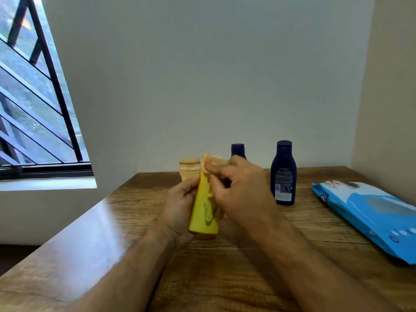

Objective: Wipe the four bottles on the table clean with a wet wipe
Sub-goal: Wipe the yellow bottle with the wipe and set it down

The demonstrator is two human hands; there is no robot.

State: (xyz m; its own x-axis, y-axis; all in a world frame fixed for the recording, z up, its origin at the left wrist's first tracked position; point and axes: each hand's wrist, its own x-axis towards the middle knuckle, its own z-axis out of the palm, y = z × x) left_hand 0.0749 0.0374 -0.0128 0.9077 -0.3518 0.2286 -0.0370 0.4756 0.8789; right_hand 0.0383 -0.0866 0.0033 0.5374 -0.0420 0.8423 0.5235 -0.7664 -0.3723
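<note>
Left hand (pixel 180 206) grips yellow bottle (pixel 203 212), upright, lifted above worktop (pixel 258 262). Right hand (pixel 240 190) pinches wet wipe (pixel 212 162) against bottle's top. Beige bottle (pixel 189 168) just behind yellow bottle; dark blue bottle (pixel 283 174) right of it; second blue bottle (pixel 237 150) behind right hand. Blue wipes pack (pixel 369 215) far right.

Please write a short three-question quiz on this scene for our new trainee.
1. True or false: the yellow bottle stands on the table.
2. Which hand presses the wipe on it? A) left B) right
3. How many dark blue bottles are in view?

Key:
1. False; the left hand holds it.
2. B, the right hand.
3. Two: one in the open, one behind the right hand.
</note>
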